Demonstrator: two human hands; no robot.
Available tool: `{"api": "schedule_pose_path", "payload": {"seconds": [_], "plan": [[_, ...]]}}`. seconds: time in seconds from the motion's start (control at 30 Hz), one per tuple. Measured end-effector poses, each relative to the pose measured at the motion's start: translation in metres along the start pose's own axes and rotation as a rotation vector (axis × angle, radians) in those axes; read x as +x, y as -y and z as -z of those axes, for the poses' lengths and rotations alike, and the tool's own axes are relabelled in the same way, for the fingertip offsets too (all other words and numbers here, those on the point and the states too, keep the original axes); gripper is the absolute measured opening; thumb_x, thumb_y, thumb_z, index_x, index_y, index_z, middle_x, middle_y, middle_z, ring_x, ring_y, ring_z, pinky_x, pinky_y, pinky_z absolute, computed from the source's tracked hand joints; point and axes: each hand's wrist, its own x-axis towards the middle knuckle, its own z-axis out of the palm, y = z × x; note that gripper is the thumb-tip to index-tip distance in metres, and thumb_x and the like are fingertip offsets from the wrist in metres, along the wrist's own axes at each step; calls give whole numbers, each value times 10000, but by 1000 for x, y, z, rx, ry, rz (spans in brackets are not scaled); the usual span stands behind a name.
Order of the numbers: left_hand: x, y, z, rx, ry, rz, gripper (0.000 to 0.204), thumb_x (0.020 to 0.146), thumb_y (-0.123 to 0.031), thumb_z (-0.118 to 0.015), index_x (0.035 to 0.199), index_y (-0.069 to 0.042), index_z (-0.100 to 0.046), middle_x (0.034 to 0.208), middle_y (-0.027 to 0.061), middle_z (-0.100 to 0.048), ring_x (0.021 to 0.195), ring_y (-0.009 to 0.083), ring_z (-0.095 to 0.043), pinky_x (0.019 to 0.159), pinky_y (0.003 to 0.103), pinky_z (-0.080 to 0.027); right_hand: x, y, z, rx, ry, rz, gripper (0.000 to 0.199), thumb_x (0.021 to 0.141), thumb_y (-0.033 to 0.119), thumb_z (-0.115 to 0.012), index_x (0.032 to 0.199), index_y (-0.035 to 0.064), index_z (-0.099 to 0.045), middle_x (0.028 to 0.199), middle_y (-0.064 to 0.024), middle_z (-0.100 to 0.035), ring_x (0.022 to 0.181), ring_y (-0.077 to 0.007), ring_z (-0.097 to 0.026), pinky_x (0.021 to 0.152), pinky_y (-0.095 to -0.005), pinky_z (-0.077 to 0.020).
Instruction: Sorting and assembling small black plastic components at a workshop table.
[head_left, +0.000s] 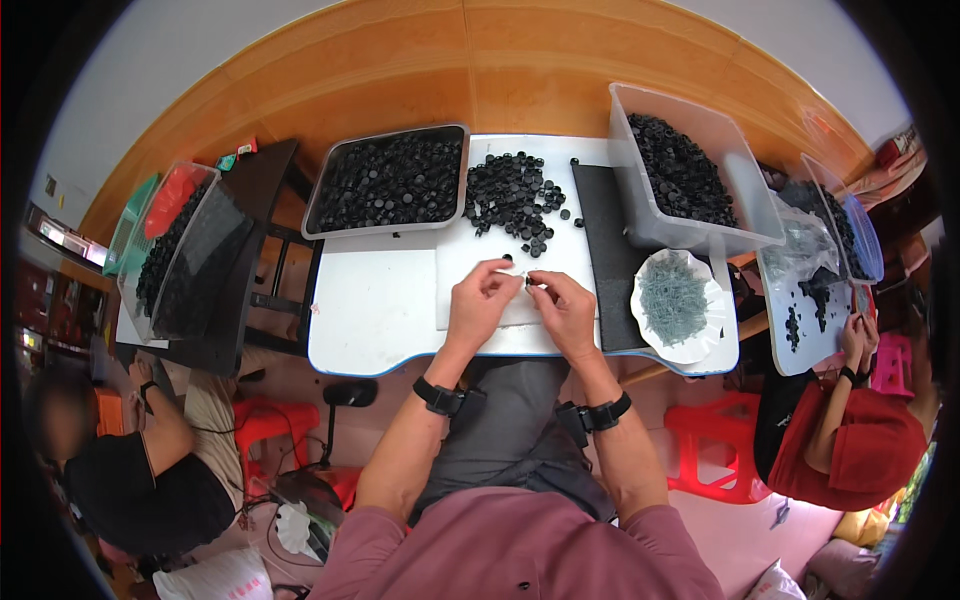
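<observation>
My left hand [480, 303] and my right hand [563, 307] meet above the near part of the white table, fingertips almost touching. Between the fingertips of the right is a small black part [529, 282], probably like the caps around it. The left thumb and forefinger are pinched beside it, on something too small to make out. Just past the left fingertips a single black cap [507, 257] lies on the white board [452, 265]. Farther off is a loose heap of round black caps [508, 192].
A metal tray of black caps [326, 215] stands left of the heap, a clear plastic bin of black parts [640, 170] to the right. Nearer on the right is a white fluted dish [705, 345] of thin greyish-green pieces. Two people sit at side tables, left and right.
</observation>
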Motion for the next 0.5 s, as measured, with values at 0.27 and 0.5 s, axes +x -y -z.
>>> {"api": "schedule_pose_path", "payload": {"seconds": [0.27, 0.5], "plan": [[31, -4, 10, 727, -16, -451, 363, 821, -85, -796, 1161, 0, -705, 979, 143, -638, 862, 281, -662, 763, 378, -542, 3, -9, 1, 246, -114, -251, 202, 882, 2, -755, 1083, -15, -757, 878, -57, -752, 641, -70, -640, 582, -235, -512], [8, -7, -10, 473, -105, -254, 254, 862, -101, -796, 1093, -19, -729, 949, 135, -752, 816, 245, -729, 735, 341, -577, 2, -8, 2, 302, -138, -293, 199, 882, 1, -758, 1080, -9, -761, 877, -42, -746, 631, -60, -620, 566, -221, -493]]}}
